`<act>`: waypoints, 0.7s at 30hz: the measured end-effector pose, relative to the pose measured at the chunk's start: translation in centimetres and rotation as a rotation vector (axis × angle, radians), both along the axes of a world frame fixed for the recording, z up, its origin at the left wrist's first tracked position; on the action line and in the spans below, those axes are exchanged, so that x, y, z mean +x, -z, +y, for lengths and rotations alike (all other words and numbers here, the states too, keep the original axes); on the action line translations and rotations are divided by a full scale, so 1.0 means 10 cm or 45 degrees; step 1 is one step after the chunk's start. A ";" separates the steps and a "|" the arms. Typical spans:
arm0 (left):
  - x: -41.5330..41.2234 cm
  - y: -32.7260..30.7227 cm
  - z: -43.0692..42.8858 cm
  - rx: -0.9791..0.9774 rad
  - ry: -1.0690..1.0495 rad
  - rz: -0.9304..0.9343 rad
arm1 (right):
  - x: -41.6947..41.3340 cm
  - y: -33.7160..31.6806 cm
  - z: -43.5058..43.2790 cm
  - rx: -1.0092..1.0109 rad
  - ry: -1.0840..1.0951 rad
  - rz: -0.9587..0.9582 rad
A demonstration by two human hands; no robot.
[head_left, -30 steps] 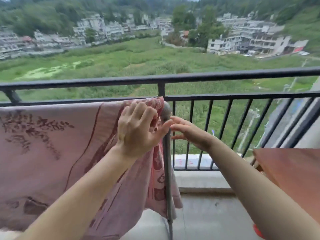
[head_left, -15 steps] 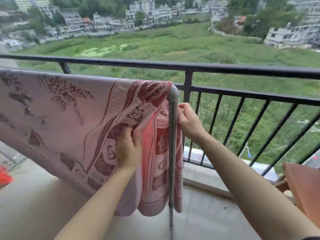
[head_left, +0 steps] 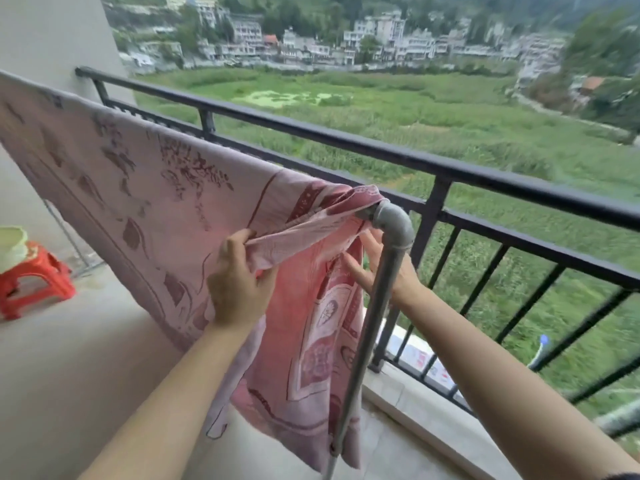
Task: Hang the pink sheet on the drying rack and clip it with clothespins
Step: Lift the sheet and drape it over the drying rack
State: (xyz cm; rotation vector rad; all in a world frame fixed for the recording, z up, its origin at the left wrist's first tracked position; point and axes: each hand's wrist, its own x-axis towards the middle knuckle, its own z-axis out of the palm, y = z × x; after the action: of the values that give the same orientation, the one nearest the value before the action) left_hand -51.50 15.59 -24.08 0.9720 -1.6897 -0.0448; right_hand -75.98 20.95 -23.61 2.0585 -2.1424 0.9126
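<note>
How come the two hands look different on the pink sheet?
The left hand grips a bunched fold of the pink sheet; the right hand has straighter fingers touching it. The left hand shows fully; the right hand sits partly behind the grey pole. Both touch the sheet near its end.

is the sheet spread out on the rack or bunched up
Spread along most of the rack, but the sheet is bunched at the corner, where the left hand pinches a fold.

Tight gap between rack post and black railing; open floor left.
</note>
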 end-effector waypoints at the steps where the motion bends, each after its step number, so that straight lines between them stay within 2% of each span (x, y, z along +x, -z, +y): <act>1: 0.04 -0.03 -0.01 -0.016 -0.013 0.024 | 0.03 0.02 -0.10 0.026 -0.024 -0.016; 4: 0.15 -0.16 -0.01 -0.065 -0.119 0.071 | 0.02 0.11 -0.42 0.145 -0.054 -0.068; 6: 0.20 -0.24 0.03 -0.100 -0.149 0.098 | -0.08 0.13 -0.53 0.161 -0.033 -0.223; 8: 0.24 -0.29 0.11 -0.100 -0.194 0.179 | -0.24 0.10 -0.56 0.043 -0.005 -0.370; 11: 0.18 -0.33 0.39 -0.119 -0.359 0.218 | -0.48 0.04 -0.57 -0.125 0.039 -0.415; 14: -0.01 -0.36 0.73 -0.204 -0.491 0.113 | -0.63 -0.11 -0.60 -0.184 -0.008 -0.790; 16: -0.18 -0.39 0.92 -0.205 -0.521 0.126 | -0.73 -0.21 -0.55 -0.255 -0.115 -0.944; 18: -0.34 -0.44 1.05 -0.168 -0.545 0.199 | -0.82 -0.29 -0.46 -0.355 -0.277 -0.938; 21: -0.51 -0.49 1.21 -0.078 -0.598 0.291 | -0.91 -0.37 -0.31 -0.337 -0.562 -0.688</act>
State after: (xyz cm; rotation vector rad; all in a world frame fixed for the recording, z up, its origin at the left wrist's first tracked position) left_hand -56.60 27.68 -19.23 1.2450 -1.2178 0.1987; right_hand -85.10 17.85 -19.87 2.3762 -1.6136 1.8751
